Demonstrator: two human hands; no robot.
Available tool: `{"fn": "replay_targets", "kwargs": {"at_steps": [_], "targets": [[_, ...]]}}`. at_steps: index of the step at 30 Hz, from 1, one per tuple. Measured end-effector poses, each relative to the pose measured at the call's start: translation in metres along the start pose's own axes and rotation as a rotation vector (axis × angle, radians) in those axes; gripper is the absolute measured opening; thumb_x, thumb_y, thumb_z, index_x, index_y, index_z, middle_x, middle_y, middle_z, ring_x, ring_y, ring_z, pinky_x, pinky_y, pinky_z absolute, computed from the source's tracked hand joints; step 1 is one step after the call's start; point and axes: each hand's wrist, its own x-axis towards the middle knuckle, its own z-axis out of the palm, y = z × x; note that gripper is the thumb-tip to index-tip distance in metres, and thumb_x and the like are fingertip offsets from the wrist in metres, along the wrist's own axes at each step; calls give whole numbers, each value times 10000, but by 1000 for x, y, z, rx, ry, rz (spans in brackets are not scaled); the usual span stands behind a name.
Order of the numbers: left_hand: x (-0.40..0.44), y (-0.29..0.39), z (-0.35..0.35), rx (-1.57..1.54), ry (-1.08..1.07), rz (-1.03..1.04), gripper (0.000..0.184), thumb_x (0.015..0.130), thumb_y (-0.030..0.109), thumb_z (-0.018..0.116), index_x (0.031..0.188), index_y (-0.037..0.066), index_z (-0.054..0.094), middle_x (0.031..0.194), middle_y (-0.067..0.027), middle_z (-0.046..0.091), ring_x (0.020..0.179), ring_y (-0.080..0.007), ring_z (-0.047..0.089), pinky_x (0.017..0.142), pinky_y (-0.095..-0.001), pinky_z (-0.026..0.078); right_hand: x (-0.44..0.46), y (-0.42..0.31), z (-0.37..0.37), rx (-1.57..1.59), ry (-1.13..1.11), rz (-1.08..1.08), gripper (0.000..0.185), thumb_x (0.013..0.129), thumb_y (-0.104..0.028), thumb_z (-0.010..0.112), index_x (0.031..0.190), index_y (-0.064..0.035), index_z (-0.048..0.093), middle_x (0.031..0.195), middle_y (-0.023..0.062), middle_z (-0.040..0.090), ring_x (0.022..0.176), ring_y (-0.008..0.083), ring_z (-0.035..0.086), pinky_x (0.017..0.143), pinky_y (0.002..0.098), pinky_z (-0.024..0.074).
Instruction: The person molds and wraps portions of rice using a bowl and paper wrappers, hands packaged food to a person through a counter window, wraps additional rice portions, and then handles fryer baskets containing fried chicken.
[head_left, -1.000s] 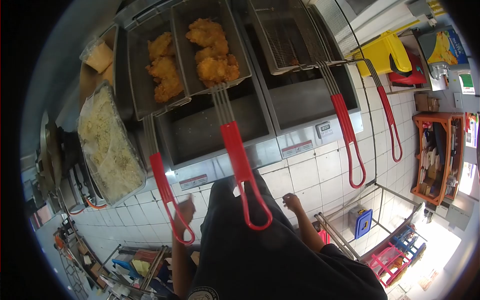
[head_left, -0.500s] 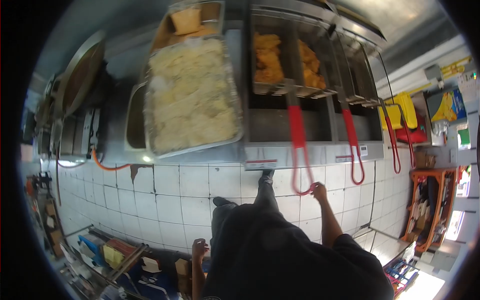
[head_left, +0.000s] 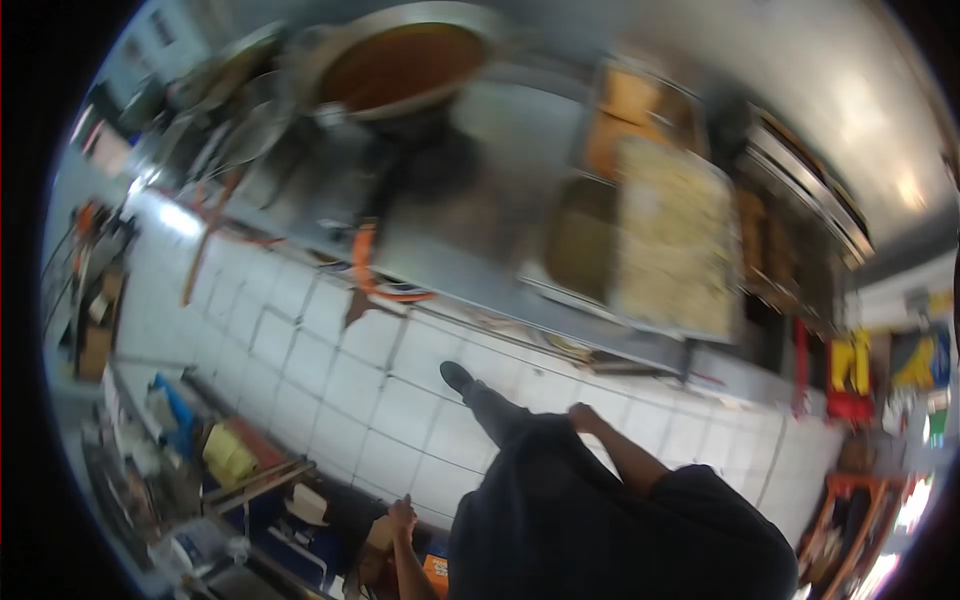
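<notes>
My left hand (head_left: 402, 514) hangs low over the floor, to the left of my body; its fingers look loosely apart, with nothing seen in them. Close to my front is my right hand (head_left: 583, 417), blurred, its fingers too unclear to read. It touches none of the cooking gear. Ahead on the steel counter lies a large tray of pale, floury food (head_left: 675, 250). Beside it sits an empty-looking metal pan (head_left: 580, 240). The fryer (head_left: 790, 240) with its baskets stands at the right, smeared by motion; one red basket handle (head_left: 801, 365) shows.
A wide pan of reddish-brown liquid (head_left: 405, 65) stands at the back left. An orange hose (head_left: 365, 265) hangs over the counter's front edge (head_left: 470, 300). White floor tiles (head_left: 350, 400) run beneath me. Shelving with boxes and a yellow item (head_left: 230, 455) is behind at left.
My right hand has let go of the red basket handle and come in to my body. My view has swung left, bringing the wide pan closer and the fryer to the far right.
</notes>
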Motion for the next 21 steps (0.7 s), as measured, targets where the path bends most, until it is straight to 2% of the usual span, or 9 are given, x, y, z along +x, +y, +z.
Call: {"fn": "replay_targets", "kwargs": {"at_steps": [1,2,3,7,9,11,14,17,21], "targets": [[-3,-15,-11,431,61,263,270,950,188,648,1134,-9,625,752,-156,661,575,-268,655,541,-367,542,38,-5,-20,30,-151,16,194,833,-220,655,821,-29,690,744,171,678,756,390,668,739,524,536],[-1,-12,-18,-51,49,-303,277,949,241,616,1016,-24,661,743,-173,667,642,-294,666,625,-399,549,65,-16,-45,-303,-237,-262,265,857,-284,688,750,-44,717,646,128,683,636,318,671,642,462,552],[5,-6,-24,-586,64,-847,356,949,295,584,898,-40,697,734,-190,674,710,-321,677,710,-431,555,94,-44,-74,383,-338,369,359,901,-358,686,707,-59,729,655,103,706,602,244,679,550,404,543],[-20,-32,-8,-755,430,-707,270,919,199,596,1015,-49,641,859,-196,692,906,-304,687,809,-386,531,208,-186,-143,212,-458,337,230,886,-271,697,851,-44,708,735,88,711,628,209,692,570,384,547],[-11,13,-68,-928,414,-968,302,910,172,613,1138,-24,577,878,-172,675,886,-275,681,790,-381,527,276,-245,-144,-529,-597,-657,224,877,-270,680,867,-50,720,785,127,722,711,250,720,633,400,557],[0,16,-62,-820,589,-1092,315,916,254,643,1049,-31,623,887,-201,691,889,-315,686,796,-419,526,299,-345,-143,-162,-297,-136,255,854,-315,686,883,-68,746,867,164,741,884,305,723,792,413,559],[30,29,-92,-818,438,-1162,526,925,472,634,869,-46,702,962,-254,706,963,-412,674,858,-473,513,355,-478,-154,57,-467,-284,343,890,-355,688,901,-13,706,860,172,728,772,293,708,727,390,550],[57,4,-101,-884,281,-1069,499,971,443,568,942,-31,721,1011,-248,717,995,-420,673,865,-468,515,384,-610,-176,280,-554,-335,285,922,-288,659,898,-6,681,723,96,666,645,195,672,587,314,505],[88,-63,-137,-1055,620,-877,450,979,410,552,1046,-7,707,1078,-246,705,1025,-396,675,889,-469,510,429,-696,-193,565,-376,-215,251,940,-237,625,897,7,667,678,76,640,609,168,650,554,303,503]]}}
